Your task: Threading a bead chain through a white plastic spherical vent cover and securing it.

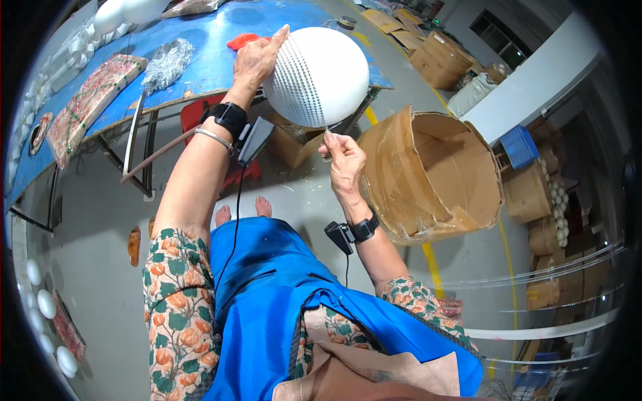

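A large white ball (341, 70) sits at the table's near right corner, its left part covered with close rows of small silvery beads (294, 77). My left hand (257, 60) presses against the ball's left side, with one finger stretched along its upper edge. Just below the ball, my right hand (344, 160) is closed in a pinch on the thin end of a bead strand (326, 128) that runs up to the lowest beads. Something soft and red (244, 41) shows behind my left fingers.
A blue-topped table (207, 27) carries a clear plastic tangle (167, 63) and a wrapped flat bundle (97, 100). A big open cardboard drum (408, 180) stands close on my right. A red stool (194, 113) is under the table edge. Clear strands (535, 277) stretch across the right side.
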`<act>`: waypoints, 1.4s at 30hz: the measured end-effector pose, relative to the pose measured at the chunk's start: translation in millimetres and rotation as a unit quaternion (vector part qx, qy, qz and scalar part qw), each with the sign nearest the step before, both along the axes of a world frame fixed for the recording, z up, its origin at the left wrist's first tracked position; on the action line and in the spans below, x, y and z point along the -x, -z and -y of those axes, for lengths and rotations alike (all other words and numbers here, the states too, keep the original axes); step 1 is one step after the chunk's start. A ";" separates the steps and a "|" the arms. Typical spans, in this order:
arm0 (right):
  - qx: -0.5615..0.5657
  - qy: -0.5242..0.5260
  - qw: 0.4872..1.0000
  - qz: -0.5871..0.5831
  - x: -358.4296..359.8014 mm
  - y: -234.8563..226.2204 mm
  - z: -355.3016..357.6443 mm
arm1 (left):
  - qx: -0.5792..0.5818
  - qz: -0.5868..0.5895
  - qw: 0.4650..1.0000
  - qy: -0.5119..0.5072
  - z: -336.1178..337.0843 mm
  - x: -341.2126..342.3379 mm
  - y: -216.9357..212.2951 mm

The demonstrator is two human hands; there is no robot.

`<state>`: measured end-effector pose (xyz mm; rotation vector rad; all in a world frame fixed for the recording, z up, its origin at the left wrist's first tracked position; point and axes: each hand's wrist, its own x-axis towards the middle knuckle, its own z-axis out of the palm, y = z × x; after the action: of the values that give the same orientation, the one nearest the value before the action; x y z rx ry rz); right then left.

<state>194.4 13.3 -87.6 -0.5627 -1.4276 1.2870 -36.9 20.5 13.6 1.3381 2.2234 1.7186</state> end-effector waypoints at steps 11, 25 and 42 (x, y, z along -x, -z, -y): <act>-0.006 -0.008 1.000 -0.011 10.5 -0.7 -0.2 | 0.093 -0.142 0.986 -0.002 -14.2 9.9 13.6; -0.008 0.009 1.000 0.015 11.8 -3.7 -2.1 | 0.093 -0.081 0.991 -0.052 -32.3 20.4 20.2; 0.013 -0.016 0.999 -0.025 16.7 -0.4 1.5 | 0.080 -0.100 0.990 -0.059 -32.0 26.6 20.2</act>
<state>177.8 11.8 -87.2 -0.5224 -1.3850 1.3387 -63.5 52.4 -6.6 1.4261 2.5336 1.4561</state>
